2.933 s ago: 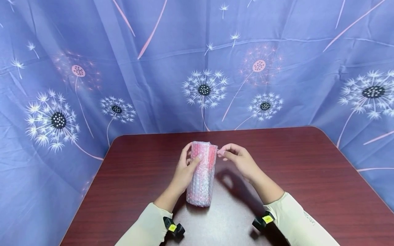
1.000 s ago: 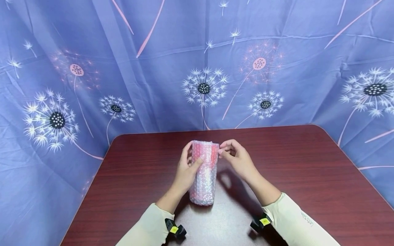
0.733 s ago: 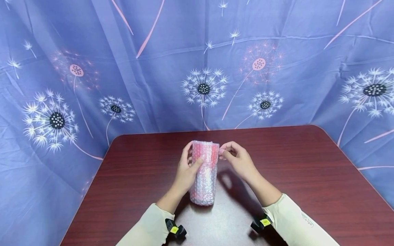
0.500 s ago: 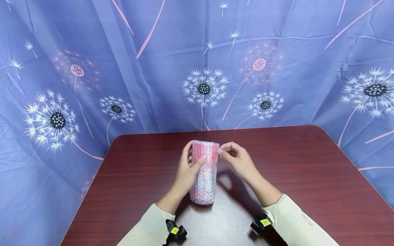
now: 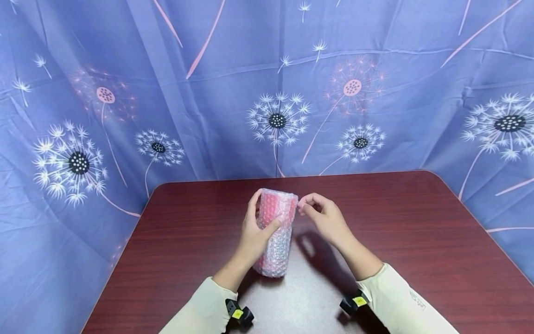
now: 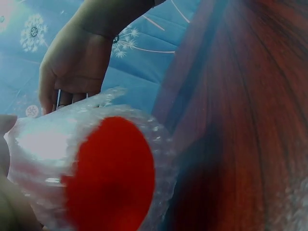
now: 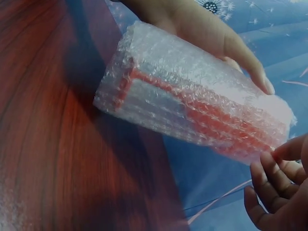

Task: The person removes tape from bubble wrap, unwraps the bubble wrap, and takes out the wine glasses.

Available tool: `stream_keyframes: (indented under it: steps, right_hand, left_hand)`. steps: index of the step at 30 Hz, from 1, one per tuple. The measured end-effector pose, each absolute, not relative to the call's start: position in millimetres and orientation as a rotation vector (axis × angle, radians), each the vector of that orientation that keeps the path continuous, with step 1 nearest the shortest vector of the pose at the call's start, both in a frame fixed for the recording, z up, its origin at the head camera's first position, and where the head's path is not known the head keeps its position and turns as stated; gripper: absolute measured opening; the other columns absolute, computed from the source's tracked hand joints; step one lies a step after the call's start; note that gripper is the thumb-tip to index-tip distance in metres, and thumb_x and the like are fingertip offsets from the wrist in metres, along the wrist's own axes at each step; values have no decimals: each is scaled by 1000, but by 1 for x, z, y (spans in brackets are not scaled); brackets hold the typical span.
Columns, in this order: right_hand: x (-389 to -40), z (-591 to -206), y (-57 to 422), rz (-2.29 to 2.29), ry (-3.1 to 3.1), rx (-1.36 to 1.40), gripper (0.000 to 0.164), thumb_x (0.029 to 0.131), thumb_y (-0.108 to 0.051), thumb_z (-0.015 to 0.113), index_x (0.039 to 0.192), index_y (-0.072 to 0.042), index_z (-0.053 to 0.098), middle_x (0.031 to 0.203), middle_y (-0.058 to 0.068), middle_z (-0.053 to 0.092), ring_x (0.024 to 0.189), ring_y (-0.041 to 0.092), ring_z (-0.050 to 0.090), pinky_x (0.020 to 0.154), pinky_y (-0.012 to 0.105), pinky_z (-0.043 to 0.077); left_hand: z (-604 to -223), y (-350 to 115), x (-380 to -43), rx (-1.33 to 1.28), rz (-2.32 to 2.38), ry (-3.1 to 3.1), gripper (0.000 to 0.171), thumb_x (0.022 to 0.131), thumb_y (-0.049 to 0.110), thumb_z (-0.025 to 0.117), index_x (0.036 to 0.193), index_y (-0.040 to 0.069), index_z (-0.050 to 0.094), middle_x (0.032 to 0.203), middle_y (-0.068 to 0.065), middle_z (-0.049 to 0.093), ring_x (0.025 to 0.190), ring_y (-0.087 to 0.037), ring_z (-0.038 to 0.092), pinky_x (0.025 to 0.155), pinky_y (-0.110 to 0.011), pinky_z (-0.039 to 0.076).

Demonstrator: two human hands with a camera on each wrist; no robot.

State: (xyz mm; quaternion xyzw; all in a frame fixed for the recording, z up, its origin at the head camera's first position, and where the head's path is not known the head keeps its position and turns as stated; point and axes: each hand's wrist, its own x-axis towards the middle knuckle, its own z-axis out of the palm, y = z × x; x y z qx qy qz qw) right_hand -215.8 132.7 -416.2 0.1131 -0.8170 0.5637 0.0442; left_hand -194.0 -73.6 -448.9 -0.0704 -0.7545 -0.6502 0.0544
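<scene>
At 6 o'clock the bubble-wrapped parcel (image 5: 276, 250) leans slightly toward 1 o'clock; whether its base touches the counter (image 5: 187, 232) I can't tell. The left hand (image 5: 253, 234) has its grip clamped round the 9 o'clock side; the right hand (image 5: 327, 220) pinches the 2 o'clock edge. A hard tug there could tear the plastic or twist the parcel loose. Beyond, at 12 o'clock, hangs a flowered curtain (image 5: 225, 134).
</scene>
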Motion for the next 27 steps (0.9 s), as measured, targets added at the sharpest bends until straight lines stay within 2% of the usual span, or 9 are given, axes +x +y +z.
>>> stream_keyframes:
  steps: [3, 6, 9, 17, 22, 27]
  right_hand:
    - [-215, -414, 133, 1797, -2480, 389, 12, 100, -9, 58, 101, 0, 66, 91, 16, 69, 89, 27, 69, 85, 34, 56]
    - [-214, -411, 133, 1906, -2431, 459, 13, 100, -6, 56, 101, 6, 62, 89, 18, 65, 85, 22, 69, 88, 38, 57]
    - [-213, -408, 134, 1975, -2390, 510, 14, 100, -5, 55, 99, 9, 59, 88, 22, 61, 82, 19, 68, 89, 36, 57]
    - [-216, -410, 139, 1933, -2436, 514, 17, 99, -8, 57, 102, 7, 64, 82, 12, 65, 84, 16, 67, 89, 24, 52]
    - [-218, -409, 140, 1865, -2471, 620, 16, 101, -9, 56, 102, 4, 66, 87, 20, 67, 87, 26, 66, 86, 26, 52]
    - [-218, -407, 140, 1726, -2572, 597, 12, 101, -14, 59, 99, -7, 69, 89, 22, 68, 83, 28, 65, 76, 26, 52]
  left_hand:
    - [-449, -74, -195, -193, -1964, -2280, 84, 89, 35, 77, 154, 49, 26, 143, -9, 49, 116, -29, 58, 86, -39, 58]
    - [-450, -75, -196, -185, -1956, -2281, 82, 89, 36, 77, 153, 50, 27, 141, -7, 50, 115, -27, 58, 84, -37, 58]
    - [-450, -75, -196, -185, -1956, -2280, 82, 89, 37, 77, 153, 49, 28, 141, -7, 50, 115, -26, 58, 84, -37, 58]
    - [-446, -76, -196, -190, -1941, -2297, 82, 89, 35, 77, 154, 48, 28, 139, -11, 51, 114, -27, 55, 84, -38, 56]
    - [-446, -77, -196, -216, -1922, -2293, 82, 88, 34, 78, 153, 48, 30, 142, -7, 51, 117, -27, 57, 86, -38, 56]
    - [-446, -77, -195, -239, -1887, -2307, 84, 86, 36, 80, 153, 50, 30, 152, 0, 45, 125, -25, 55, 94, -42, 54]
